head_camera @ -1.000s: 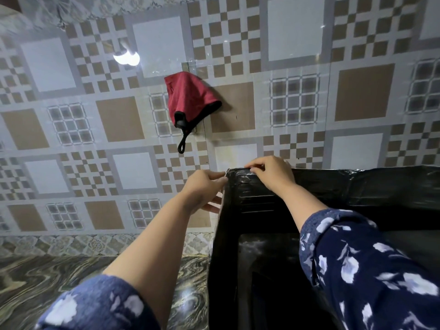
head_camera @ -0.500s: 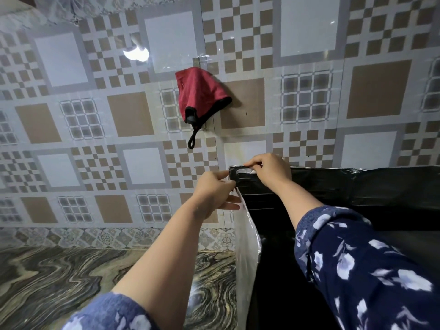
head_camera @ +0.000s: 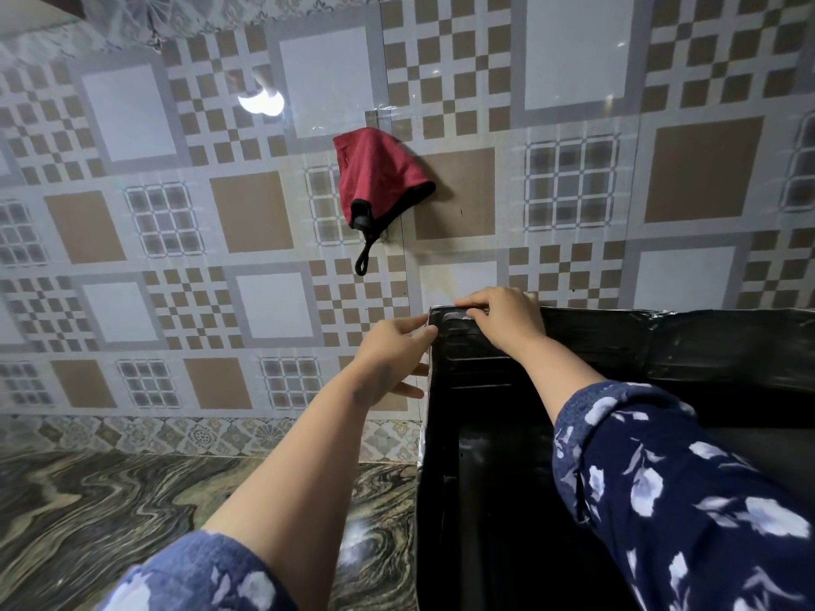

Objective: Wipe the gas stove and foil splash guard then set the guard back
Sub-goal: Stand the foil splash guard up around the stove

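The foil splash guard [head_camera: 705,341] stands upright on the counter at the right, dark on its inner faces, with a back panel along the wall and a left side panel. Both hands are at its top left corner. My right hand [head_camera: 502,317] grips the top edge of the corner from above. My left hand [head_camera: 392,350] pinches the same corner from the outer left side, its lower fingers spread against the panel. The gas stove is hidden inside the guard, behind my right sleeve.
A red cloth [head_camera: 379,183] with a black loop hangs on the patterned tiled wall [head_camera: 264,222] above the corner. The marbled counter top [head_camera: 110,513] stretches to the left of the guard.
Both hands have stayed at the guard's corner. The left side panel, which showed its silver outer face half a second ago, now shows mostly its dark inner face. The view shifted slightly.
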Available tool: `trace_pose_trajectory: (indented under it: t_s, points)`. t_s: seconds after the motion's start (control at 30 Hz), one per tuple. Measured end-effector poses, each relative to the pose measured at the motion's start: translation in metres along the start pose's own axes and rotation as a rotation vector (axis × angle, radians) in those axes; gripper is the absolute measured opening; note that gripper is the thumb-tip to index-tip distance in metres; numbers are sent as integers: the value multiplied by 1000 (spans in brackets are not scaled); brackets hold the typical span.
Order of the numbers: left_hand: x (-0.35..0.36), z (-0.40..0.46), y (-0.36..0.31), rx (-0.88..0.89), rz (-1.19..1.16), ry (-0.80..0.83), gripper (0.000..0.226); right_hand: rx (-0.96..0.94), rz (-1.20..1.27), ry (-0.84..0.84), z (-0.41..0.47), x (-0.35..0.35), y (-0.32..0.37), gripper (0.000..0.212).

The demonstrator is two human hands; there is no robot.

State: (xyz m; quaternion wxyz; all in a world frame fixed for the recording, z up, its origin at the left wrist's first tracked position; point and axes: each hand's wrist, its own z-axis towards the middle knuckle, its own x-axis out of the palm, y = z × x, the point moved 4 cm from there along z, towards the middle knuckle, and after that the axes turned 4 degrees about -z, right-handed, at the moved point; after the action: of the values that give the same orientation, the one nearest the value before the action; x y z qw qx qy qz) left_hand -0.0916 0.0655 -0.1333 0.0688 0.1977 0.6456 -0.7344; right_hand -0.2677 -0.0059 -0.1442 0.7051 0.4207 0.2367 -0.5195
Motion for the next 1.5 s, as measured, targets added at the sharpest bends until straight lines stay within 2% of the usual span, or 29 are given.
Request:
trace_pose_trajectory:
  t_s: [0.2,0.4,0.57,0.73,0.83,1.07,1.33,1.5]
  points:
    - [-10,-3,1,5,33,-6,40,-10,-34,-5,-1,-1,3,27]
    - [-17,3,4,11,90,-32,44,-26,-4,-27,0,-4,8,27]
    - [-20,6,5,-5,92,19,45,-44,-22,-6,1,-2,9,27]
    - [-19,6,5,-27,159,76,50,-66,-54,3,2,3,-4,43]
    - [-13,3,-1,-14,138,41,48,-58,-21,3,6,7,-7,52]
    - [13,5,-15,-1,20,13,51,-21,27,-48,16,-7,-28,50]
    - [18,18,-7,-17,38,11,46,18,-7,-19,13,0,-41,59]
    - [13,15,-9,-7,90,44,48,-27,-81,-32,10,0,-28,55]
